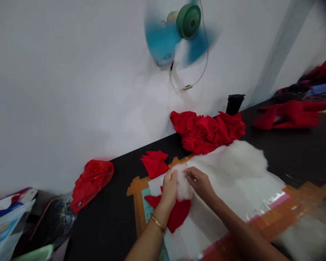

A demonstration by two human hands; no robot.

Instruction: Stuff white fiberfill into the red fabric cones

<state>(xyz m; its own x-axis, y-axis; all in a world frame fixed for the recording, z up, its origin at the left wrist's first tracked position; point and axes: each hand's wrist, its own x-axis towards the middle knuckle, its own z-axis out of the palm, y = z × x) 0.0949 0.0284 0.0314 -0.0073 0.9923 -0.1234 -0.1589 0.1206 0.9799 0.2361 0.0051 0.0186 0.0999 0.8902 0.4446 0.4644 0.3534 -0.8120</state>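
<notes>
A tuft of white fibre stuffing (183, 188) is between my two hands, above a white sheet (203, 221) taped to the table. My left hand (170, 186) is closed on the left side of the tuft, palm side hidden. From the right, my right hand (201, 184) pinches the tuft's upper edge with thumb and fingers. Under and beside my left hand lies a red fabric piece (179, 214) with pointed ends, partly covered by hand and wrist. A large heap of the same white stuffing (241, 159) rests on the sheet to the right.
A pile of red fabric pieces (206, 130) lies by the wall, with a smaller red stack (154, 163) to its left. A red plastic bag (92, 183) sits farther left. A black cup (235, 104) stands behind the pile. A blue-bladed fan (163, 41) spins on the wall.
</notes>
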